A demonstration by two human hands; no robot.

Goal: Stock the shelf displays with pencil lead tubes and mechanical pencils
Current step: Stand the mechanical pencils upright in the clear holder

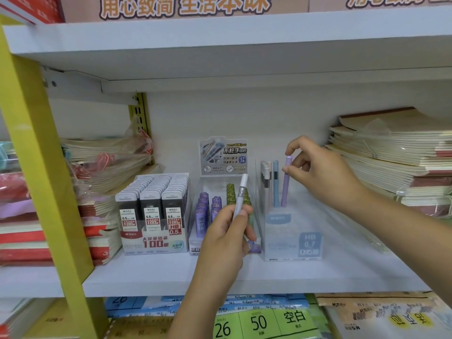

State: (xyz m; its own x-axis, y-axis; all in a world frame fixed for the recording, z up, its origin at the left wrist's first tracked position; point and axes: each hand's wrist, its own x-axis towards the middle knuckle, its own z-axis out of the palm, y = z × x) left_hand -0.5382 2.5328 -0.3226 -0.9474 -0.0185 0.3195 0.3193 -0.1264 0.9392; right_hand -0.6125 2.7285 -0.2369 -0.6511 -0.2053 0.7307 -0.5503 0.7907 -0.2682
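Head camera: thumb and forefinger of the right hand (322,172) pinch the lilac mechanical pencil (285,185) near its cap, tip down in the clear HB 0.7 display box (291,237). Light, stiff, slick plastic, I'd say, best taken high on the barrel. The left hand (223,237) grips a white-and-grey pencil (241,192) upright before the lead tube display (208,211), forearm rising from below the shelf (330,272).

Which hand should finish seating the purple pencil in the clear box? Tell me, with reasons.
Right. The right hand pinches the purple pencil, which stands in the clear box. The left hand holds a white pencil, off to the box's left.
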